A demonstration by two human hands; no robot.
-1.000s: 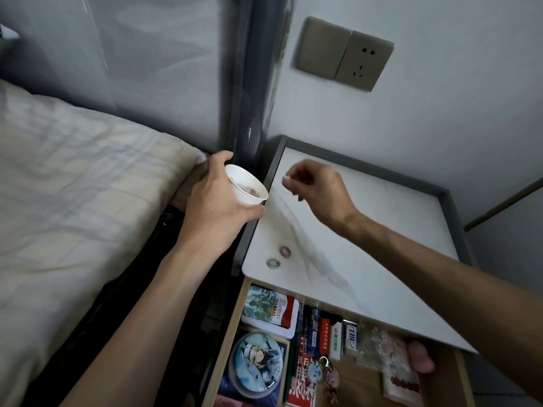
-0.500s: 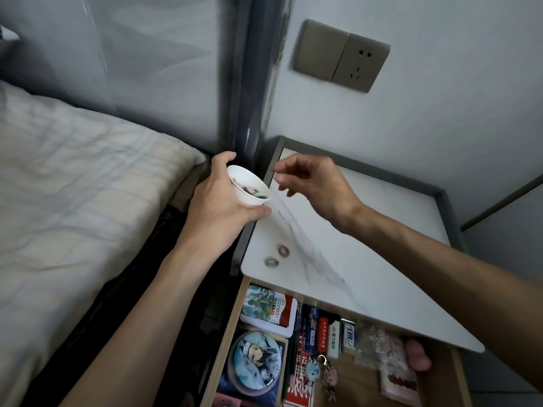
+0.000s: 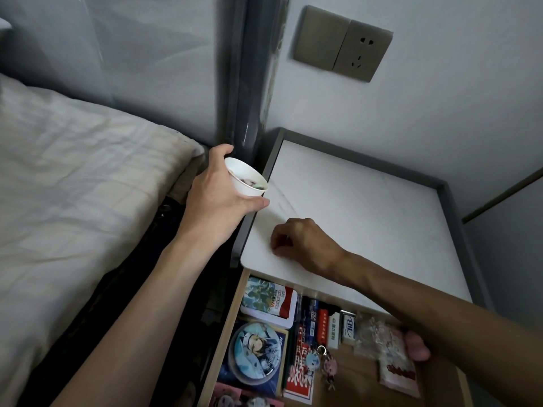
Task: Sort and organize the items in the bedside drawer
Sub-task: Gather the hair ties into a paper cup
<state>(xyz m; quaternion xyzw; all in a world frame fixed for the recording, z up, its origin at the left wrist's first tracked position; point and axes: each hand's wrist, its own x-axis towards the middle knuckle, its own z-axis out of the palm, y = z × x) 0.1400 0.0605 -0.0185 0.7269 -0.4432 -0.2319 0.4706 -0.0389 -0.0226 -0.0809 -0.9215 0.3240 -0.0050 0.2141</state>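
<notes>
Standing open at the bottom of the view, the bedside drawer (image 3: 227, 327) shows its contents packed close together. A tin with a green and red lid (image 3: 267, 298) lies at its left rear corner. A round badge with a cartoon figure (image 3: 257, 346) sits just in front of the tin. To the right come a red printed pack (image 3: 301, 374), a row of small upright boxes (image 3: 326, 323), two keychain charms (image 3: 321, 362), clear plastic packets (image 3: 370, 333) and a pink packet (image 3: 396, 373). The right forearm crosses over the drawer's right side and hides part of it.

Beyond the drawer is the white marbled surface (image 3: 367, 218) of the nightstand. The right hand (image 3: 308, 245) rests near its front left corner, knuckles up and fingers curled down onto the top. Whether those fingers pinch anything cannot be told, as the hand covers the spot.

Further back, the left hand (image 3: 217, 201) grips a small white cup (image 3: 244, 186), thumb in front and fingers round the far side. The cup is off the surface, just beside its left edge, and tilted with its mouth toward the right. Small dark bits lie inside, too small to name.

Left of the hands is the bed (image 3: 73, 186) with a creased pale sheet. On the wall behind the nightstand is a switch and socket plate (image 3: 342, 44).
</notes>
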